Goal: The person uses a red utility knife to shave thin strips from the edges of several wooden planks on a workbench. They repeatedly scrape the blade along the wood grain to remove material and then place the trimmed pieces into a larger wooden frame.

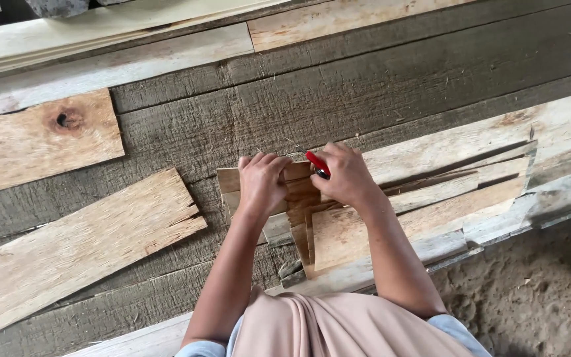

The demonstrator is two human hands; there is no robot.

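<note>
While the left hand [261,182] lies knuckles-up with its fingers curled over the near end of a small brown wood piece [297,173], pressing it flat onto the stack below, the right hand [346,175] is closed around a red-handled tool [316,162], of which only the red handle and a dark end show at the thumb side (its working tip is hidden, so what kind of tool it is cannot be told). Doing this step well would, I judge, depend on keeping the left palm's weight straight down so the thin piece cannot skate on the slats under it, keeping those curled fingers behind the tool's line, and guiding the right hand in short, controlled strokes along the grain, not across it. That piece sits at the left end of a fan of pale thin slats [431,192], overlapping and splayed toward the right, their ends ragged and splintered. Everything rests on a worktop [365,86] of broad grey weathered planks, rough-sawn, fibrous and furrowed. Off to the left lie a pale board with a torn end [80,244] and a shorter knotted board [41,139], a dark knothole in it. Sandy ground [536,291] shows at lower right.
</note>
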